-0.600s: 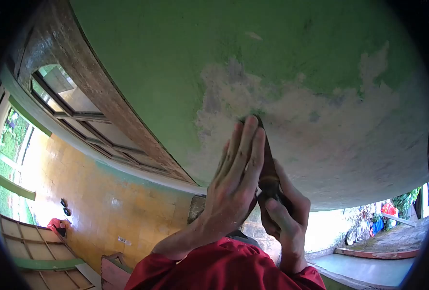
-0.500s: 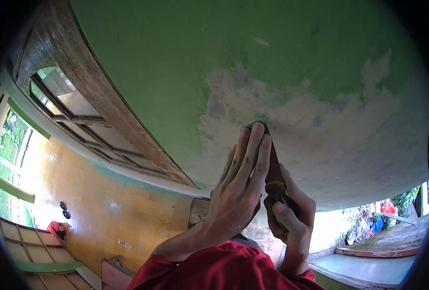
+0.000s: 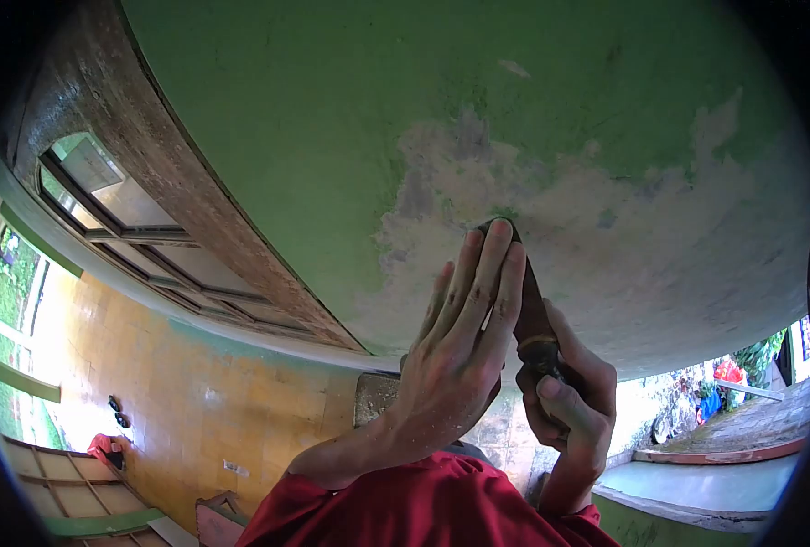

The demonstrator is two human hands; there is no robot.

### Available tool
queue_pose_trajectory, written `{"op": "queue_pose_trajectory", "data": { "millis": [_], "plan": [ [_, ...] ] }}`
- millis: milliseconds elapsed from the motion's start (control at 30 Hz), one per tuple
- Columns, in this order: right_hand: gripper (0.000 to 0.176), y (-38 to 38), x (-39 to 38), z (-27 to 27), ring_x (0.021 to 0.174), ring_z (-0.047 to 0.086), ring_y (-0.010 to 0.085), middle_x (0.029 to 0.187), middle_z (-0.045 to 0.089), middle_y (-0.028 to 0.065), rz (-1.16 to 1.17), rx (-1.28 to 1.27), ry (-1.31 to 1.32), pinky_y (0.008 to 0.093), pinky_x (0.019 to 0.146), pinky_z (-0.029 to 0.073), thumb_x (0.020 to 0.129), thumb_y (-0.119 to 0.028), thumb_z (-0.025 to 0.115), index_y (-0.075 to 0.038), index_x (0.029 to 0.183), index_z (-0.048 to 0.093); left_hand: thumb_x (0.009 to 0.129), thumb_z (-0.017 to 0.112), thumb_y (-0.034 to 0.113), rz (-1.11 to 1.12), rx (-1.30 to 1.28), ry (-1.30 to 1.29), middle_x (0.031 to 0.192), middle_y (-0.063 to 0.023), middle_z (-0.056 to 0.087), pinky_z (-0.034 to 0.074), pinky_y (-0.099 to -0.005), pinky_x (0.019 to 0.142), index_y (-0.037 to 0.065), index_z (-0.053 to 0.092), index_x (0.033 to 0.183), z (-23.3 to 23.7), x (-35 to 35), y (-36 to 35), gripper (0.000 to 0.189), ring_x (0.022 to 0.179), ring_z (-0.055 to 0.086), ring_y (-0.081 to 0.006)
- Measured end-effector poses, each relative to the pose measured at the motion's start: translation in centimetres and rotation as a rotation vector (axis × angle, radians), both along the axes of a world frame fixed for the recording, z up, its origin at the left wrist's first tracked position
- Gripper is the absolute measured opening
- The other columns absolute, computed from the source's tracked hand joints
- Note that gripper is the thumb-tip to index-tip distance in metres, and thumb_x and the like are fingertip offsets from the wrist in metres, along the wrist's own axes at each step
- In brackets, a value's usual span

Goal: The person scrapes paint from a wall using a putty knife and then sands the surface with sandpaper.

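My right hand (image 3: pixel 574 401) is wrapped round the dark handle of a broad-bladed knife (image 3: pixel 534 314) with a metal ferrule. The brown blade lies against the wall (image 3: pixel 314 118), which has green paint and a large pale, bare patch (image 3: pixel 624 246). Flat on top of the blade, near its rounded tip, rests my left hand (image 3: pixel 464 333) with straight fingers pointing up the wall. These fingers cover much of the blade. A small bit of green shows just beyond the tip. White specks dot my left wrist.
A worn wooden frame with window panes (image 3: pixel 163 264) borders the wall on the left. Below are a yellowish tiled floor (image 3: pixel 268 410) and a pink wooden piece (image 3: pixel 218 524). A pale ledge (image 3: pixel 697 483) lies at lower right, with plants (image 3: pixel 761 356) beyond.
Both hands and the knife appear slightly farther right and higher, while the view itself has shifted too. My left hand stays flat on the blade, and my right hand keeps its hold.
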State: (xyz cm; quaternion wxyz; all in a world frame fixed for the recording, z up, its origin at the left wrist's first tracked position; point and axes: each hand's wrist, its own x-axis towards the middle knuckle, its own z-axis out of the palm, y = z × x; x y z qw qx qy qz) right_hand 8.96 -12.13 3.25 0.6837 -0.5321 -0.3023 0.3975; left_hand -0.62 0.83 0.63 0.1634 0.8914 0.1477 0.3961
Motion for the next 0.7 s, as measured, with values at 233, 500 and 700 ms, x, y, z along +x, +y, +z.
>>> {"op": "queue_pose_trajectory", "data": {
  "millis": [233, 500, 700],
  "plan": [
    [0.064, 0.6, 1.4, -0.2, 0.052, 0.042, 0.0037, 0.082, 0.059, 0.0050, 0.081, -0.015, -0.020, 0.0213, 0.043, 0.029, 0.086, -0.004, 0.057, 0.006, 0.147, 0.040, 0.078, 0.052, -0.010, 0.034, 0.026, -0.055, 0.159, -0.0242, 0.024, 0.033, -0.0541, 0.114, -0.006, 0.030, 0.150, -0.4, 0.5, 0.5, 0.075, 0.147, 0.027, -0.0426],
    [0.064, 1.2, 0.4, -0.1, 0.053, 0.043, 0.0032, 0.086, 0.060, 0.0058, 0.038, 0.017, -0.052, 0.0201, 0.044, 0.030, 0.089, -0.009, 0.059, 0.007, 0.147, 0.038, 0.078, 0.052, -0.010, 0.031, 0.036, -0.080, 0.159, -0.0237, 0.025, 0.033, -0.0524, 0.115, -0.006, 0.032, 0.150, -0.1, 0.2, 0.8, 0.075, 0.146, 0.028, -0.0409],
    [0.066, 1.8, -0.9, -2.9, 0.056, 0.043, 0.0039, 0.085, 0.059, 0.0044, 0.045, 0.125, -0.078, 0.0212, 0.047, 0.031, 0.094, -0.017, 0.064, 0.006, 0.149, 0.036, 0.078, 0.054, -0.009, -0.003, -0.022, -0.036, 0.159, -0.0239, 0.027, 0.034, -0.0524, 0.114, -0.005, 0.034, 0.149, -0.6, -1.4, 1.2, 0.074, 0.146, 0.029, -0.0411]
  ]
}}
